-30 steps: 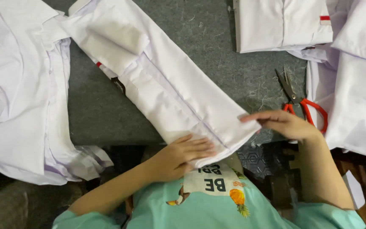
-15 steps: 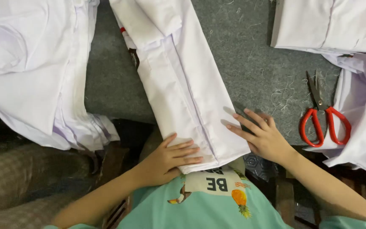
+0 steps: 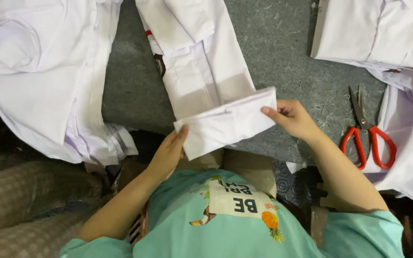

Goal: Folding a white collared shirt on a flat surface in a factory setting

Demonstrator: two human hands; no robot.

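A long, narrow folded white shirt (image 3: 201, 71) lies on the grey felt table (image 3: 283, 48), running away from me. Its near end (image 3: 228, 122) is lifted off the table and folded upward. My left hand (image 3: 168, 153) grips the left corner of that lifted end. My right hand (image 3: 290, 117) pinches its right corner between thumb and fingers. A small red tag shows on the shirt near its far left edge.
A heap of white shirts (image 3: 44, 71) lies at the left. A folded white shirt (image 3: 374, 31) sits at the far right, with more white cloth (image 3: 412, 138) below it. Red-handled scissors (image 3: 366, 131) lie to the right of my right hand.
Both hands, flat on the shirt's near end before, now hold its corners and have lifted and folded that end up and away from me.
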